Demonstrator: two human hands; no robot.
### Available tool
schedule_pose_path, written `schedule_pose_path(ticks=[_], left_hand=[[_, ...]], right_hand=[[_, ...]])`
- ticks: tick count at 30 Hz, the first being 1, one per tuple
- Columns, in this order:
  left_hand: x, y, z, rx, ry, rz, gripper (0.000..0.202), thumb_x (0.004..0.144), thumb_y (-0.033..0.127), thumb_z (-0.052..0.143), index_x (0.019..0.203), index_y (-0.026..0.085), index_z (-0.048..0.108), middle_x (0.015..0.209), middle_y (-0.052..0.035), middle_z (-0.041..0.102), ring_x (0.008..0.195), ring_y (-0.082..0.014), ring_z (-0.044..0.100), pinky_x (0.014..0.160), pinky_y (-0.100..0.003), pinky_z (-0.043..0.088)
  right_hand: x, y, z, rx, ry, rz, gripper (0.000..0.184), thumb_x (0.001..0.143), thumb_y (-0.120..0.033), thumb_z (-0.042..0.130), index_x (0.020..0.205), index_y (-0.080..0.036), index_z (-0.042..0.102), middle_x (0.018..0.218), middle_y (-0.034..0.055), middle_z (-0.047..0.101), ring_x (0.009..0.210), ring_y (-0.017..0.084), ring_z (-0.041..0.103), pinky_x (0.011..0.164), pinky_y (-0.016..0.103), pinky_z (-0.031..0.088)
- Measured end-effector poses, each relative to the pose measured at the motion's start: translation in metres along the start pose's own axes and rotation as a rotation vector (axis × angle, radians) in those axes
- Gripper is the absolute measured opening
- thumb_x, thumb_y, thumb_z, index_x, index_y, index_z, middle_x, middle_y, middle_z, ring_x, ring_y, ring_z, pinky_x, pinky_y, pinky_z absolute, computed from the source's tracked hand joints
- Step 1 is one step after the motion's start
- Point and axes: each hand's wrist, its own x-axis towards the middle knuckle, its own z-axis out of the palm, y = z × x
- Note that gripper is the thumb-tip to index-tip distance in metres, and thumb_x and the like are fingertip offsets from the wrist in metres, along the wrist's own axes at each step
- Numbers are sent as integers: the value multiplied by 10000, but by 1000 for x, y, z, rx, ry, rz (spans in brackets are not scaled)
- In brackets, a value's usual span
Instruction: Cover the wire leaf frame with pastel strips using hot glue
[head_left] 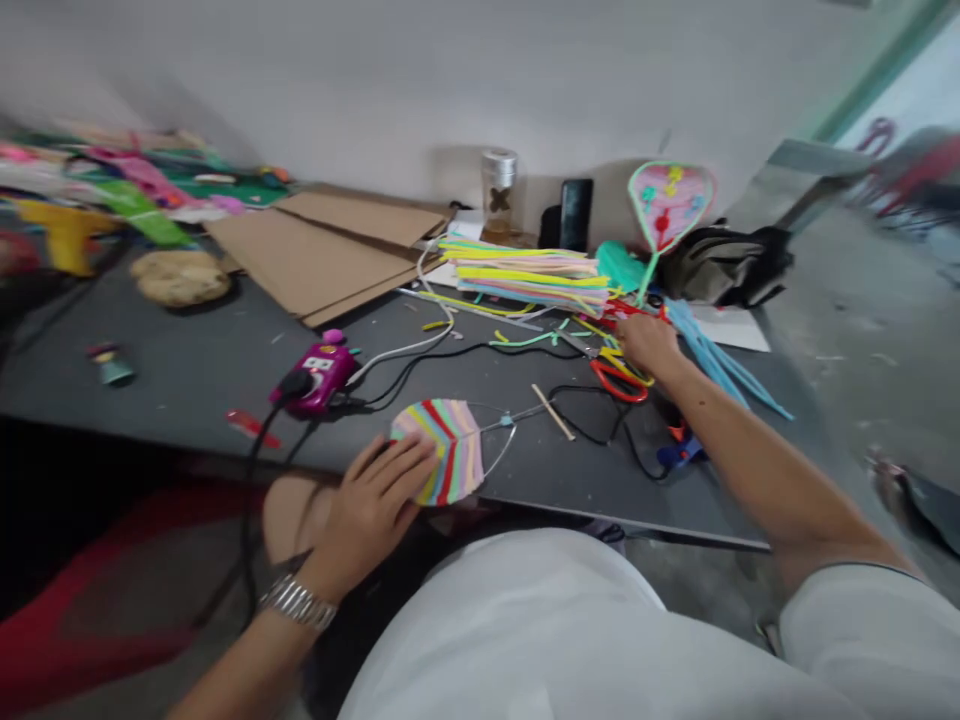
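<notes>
A striped, leaf-shaped fan (459, 455) of coloured fuzzy stems on a wire frame lies at the table's near edge. My left hand (386, 490) rests over its left end, fingers across the top and thumb at the near side, holding it. My right hand (649, 343) reaches across to the back right, among red fuzzy stems (616, 310). Its fingertips are blurred and partly hidden, so any hold there is unclear. Scissors with red and yellow handles (621, 380) lie just in front of that hand. Behind it stands a pink heart-shaped fan (671, 205) with a green edge.
A bundle of coloured stems (525, 272) lies mid-table, blue stems (720, 350) to the right. A purple power strip (319, 372) has cords trailing across the table. Cardboard sheets (337, 255), a glass bottle (499, 195), a phone (576, 213) and a bag (724, 265) stand farther back.
</notes>
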Motion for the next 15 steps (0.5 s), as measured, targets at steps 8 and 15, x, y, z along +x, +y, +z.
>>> schedule_pose_path(ticks=[8,15], left_hand=[[5,6,-29,-153,104,-98,362,968,152,517,1244,273,718,1256,-59,772,1182,-232,720,1131,-470,464],[64,-16,-102,-321,219,-671,312,873,442,692,1047,197,773,938,-35,797,809,-221,711,764,-337,581]], right_hand=[[0,2,-7,-4,-16,-28,298,949,-188,507,1090,-52,732,1100,294,711,951,269,655,725,363,352],[-32,22,-32,55,47,8,330,968,-235,478,1175,-142,716,1124,235,732,914,258,634,715,367,334]])
